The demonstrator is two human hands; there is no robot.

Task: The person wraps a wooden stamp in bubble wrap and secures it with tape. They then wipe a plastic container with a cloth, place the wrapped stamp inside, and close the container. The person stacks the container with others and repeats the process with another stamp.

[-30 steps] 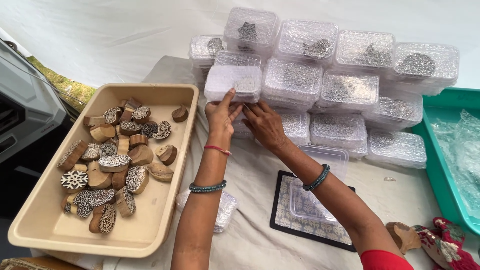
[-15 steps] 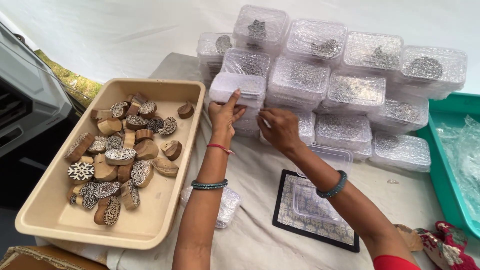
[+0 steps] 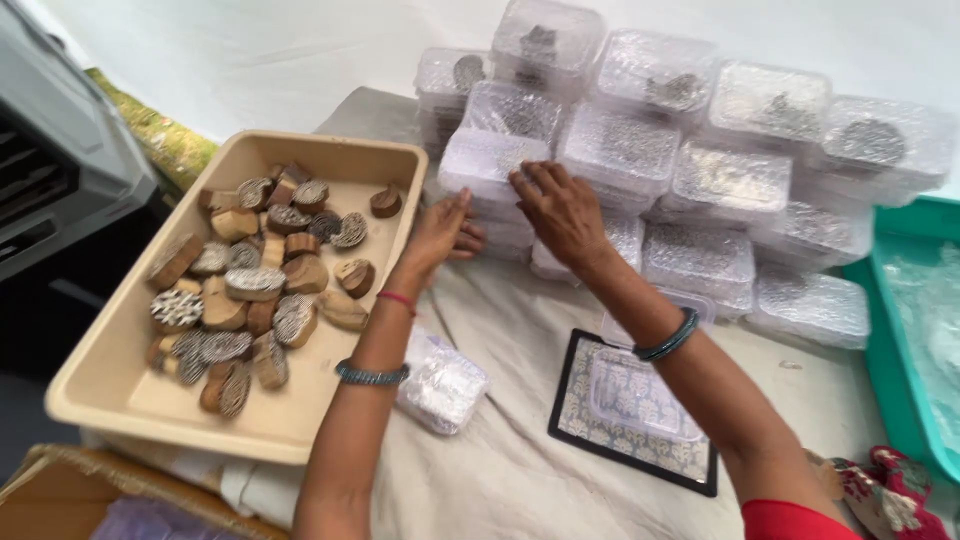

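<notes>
Clear plastic boxes (image 3: 690,170) are stacked far on the tabletop (image 3: 520,470); the front-left box (image 3: 485,165) is touched by both hands, left (image 3: 440,232) and right (image 3: 560,208), fingers open, nothing gripped.

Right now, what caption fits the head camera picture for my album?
Both hands, left hand and right hand, touch stacked clear plastic boxes beside a beige tray of carved wooden stamps.
</notes>
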